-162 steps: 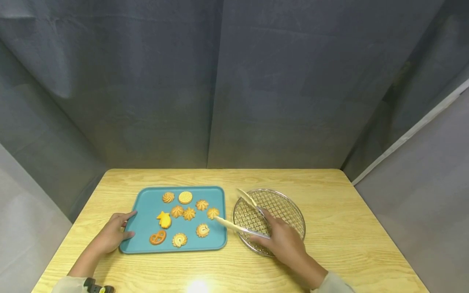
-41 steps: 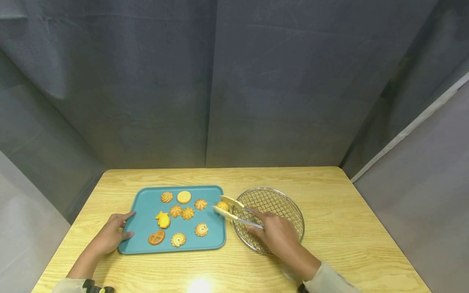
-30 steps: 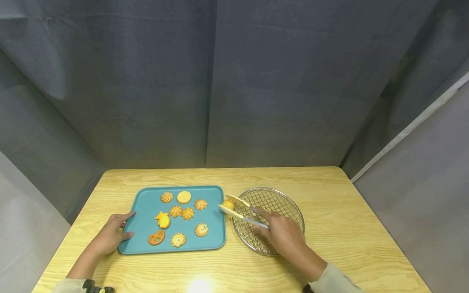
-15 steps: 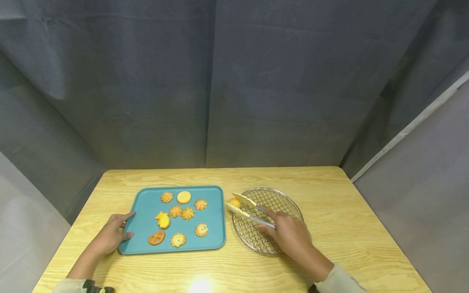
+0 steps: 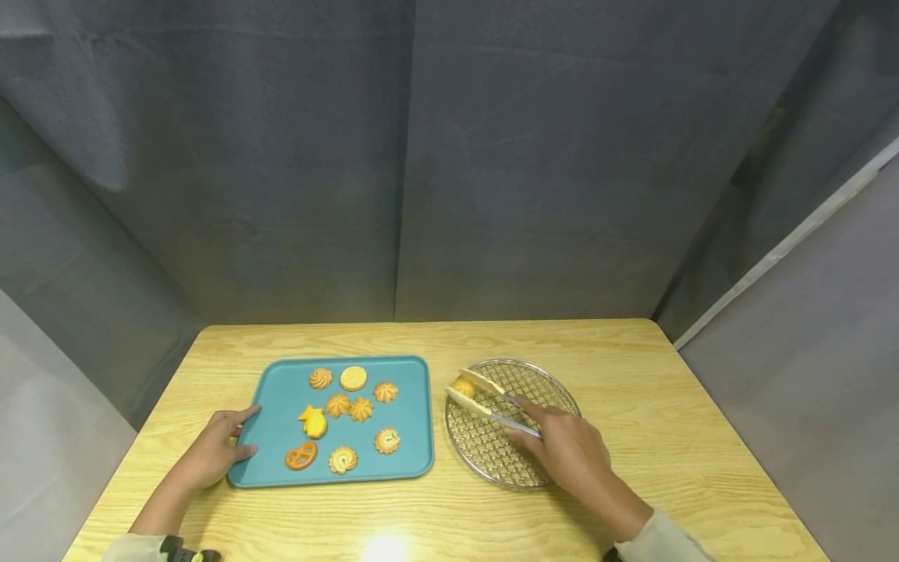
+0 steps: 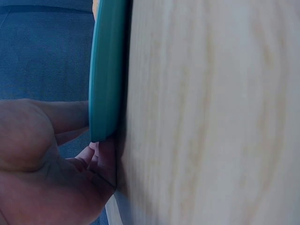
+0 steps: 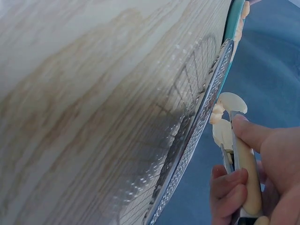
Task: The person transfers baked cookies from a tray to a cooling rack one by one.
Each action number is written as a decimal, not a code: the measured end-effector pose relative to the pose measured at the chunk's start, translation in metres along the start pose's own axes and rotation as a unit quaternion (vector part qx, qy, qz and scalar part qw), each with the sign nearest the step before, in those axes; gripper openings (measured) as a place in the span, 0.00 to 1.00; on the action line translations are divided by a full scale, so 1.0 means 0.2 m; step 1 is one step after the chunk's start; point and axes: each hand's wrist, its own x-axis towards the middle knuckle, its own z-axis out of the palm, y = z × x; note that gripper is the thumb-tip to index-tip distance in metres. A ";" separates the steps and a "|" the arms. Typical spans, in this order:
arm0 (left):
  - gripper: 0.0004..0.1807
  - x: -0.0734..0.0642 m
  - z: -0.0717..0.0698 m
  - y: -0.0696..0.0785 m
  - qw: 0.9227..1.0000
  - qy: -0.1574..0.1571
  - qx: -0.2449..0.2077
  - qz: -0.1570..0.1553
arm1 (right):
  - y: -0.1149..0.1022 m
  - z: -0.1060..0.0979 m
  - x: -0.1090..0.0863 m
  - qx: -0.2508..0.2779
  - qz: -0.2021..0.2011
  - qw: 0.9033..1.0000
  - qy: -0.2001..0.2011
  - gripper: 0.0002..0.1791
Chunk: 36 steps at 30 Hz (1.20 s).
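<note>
In the head view my left hand [image 5: 209, 451] holds the left edge of a teal rectangular tray [image 5: 274, 449]. The left wrist view has the thumb at the rim [image 6: 104, 84] and other fingers under it. My right hand [image 5: 570, 451] grips a pair of tongs [image 5: 472, 403] with cream tips and metal arms. Between those tips sits a golden ridged cookie [image 5: 463, 387], over the left part of a round wire rack [image 5: 492, 457]. From the right wrist, the cookie [image 7: 216, 114] shows at the tongs' tips, close over the mesh.
Several baked pieces lie spread on the tray, among them a pretzel [image 5: 301, 456], a yellow fruit-shaped cookie [image 5: 314, 422] and a round dotted cookie [image 5: 353, 378]. The wooden table [image 5: 632, 437] carries tray and rack side by side. Grey curtains [image 5: 534, 156] stand behind.
The tongs first reached for the cookie at the tray's right edge, closed on it and carried it right over the rack. My left hand has stayed at the tray.
</note>
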 end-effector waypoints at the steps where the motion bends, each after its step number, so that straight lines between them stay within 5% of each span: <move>1: 0.38 0.00 0.00 0.00 1.000 0.000 0.000 -0.001 | 0.01 0.00 0.00 0.001 0.002 1.000 0.000 0.36; 36: 0.38 0.00 0.00 0.00 1.000 -0.004 -0.005 -0.011 | 0.07 0.05 -0.03 0.016 0.012 1.000 0.000 0.35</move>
